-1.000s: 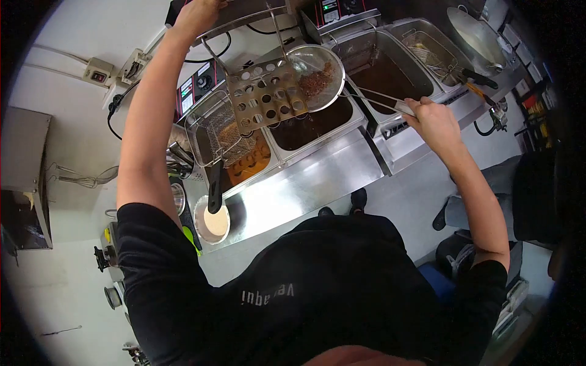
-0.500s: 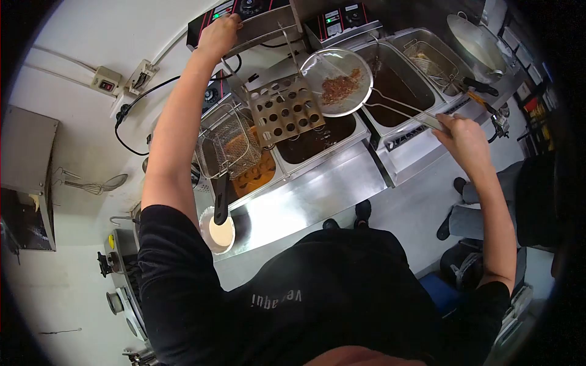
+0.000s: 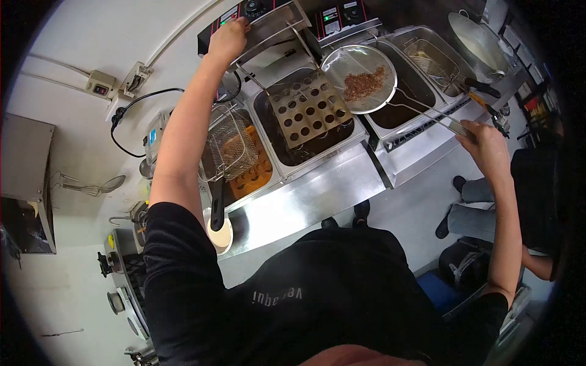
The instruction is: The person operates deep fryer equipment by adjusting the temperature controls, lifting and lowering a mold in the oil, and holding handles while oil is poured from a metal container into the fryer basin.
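My left hand (image 3: pixel 229 39) is closed around the edge of a fryer control unit (image 3: pixel 268 32), at the upper left. A perforated metal plate (image 3: pixel 309 108) hangs by rods from that unit, tilted over a fryer tank of dark oil (image 3: pixel 334 139). With my right hand (image 3: pixel 486 146) I grip the handle of a round mesh strainer (image 3: pixel 332 64). Reddish-brown crumbs (image 3: pixel 365 82) lie in its mesh. The strainer is just right of the plate, above the fryer tanks; whether its rim touches the plate I cannot tell.
Left of the plate, a wire fry basket (image 3: pixel 235 149) with a black handle sits over another tank. A container of pale batter (image 3: pixel 221 236) stands near the front. At right are another basket (image 3: pixel 427 60) and a large pot (image 3: pixel 473 46). Someone's legs (image 3: pixel 473 219) are at the right.
The control unit and perforated plate have shifted right and slightly down with my left hand. The strainer has moved right with my right hand. Crumbs remain in it.
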Motion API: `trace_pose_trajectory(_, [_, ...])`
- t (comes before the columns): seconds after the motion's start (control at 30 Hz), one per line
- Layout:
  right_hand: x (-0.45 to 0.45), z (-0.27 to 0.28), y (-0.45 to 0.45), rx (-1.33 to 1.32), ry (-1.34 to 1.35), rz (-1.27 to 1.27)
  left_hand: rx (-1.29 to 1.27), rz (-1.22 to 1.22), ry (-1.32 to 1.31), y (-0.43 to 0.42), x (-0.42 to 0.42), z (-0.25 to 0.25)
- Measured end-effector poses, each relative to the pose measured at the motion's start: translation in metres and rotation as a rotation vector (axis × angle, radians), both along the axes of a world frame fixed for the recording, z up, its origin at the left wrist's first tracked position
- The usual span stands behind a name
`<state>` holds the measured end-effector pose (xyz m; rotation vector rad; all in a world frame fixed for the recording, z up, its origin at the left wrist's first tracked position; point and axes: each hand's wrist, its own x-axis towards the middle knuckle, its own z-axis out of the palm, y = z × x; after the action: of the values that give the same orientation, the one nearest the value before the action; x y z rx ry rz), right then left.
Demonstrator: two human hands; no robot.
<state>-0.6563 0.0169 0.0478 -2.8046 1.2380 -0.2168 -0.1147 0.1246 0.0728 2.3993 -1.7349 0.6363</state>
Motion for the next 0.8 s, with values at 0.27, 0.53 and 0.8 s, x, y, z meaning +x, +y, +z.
trace_pose_trajectory(0.27, [-0.021,-0.018,-0.009,0.012,-0.047,-0.067,-0.035,0.028,0.019,0.002,0.004,-0.002])
trace_pose_trajectory(0.53, [-0.056,-0.033,-0.031,-0.023,-0.093,-0.188,-0.040,0.075,-0.024,0.002,0.008,-0.012])
trace_pose_trajectory(0.8, [-0.066,-0.023,-0.022,0.033,-0.135,-0.383,-0.004,0.078,0.020,-0.001,0.007,-0.077])
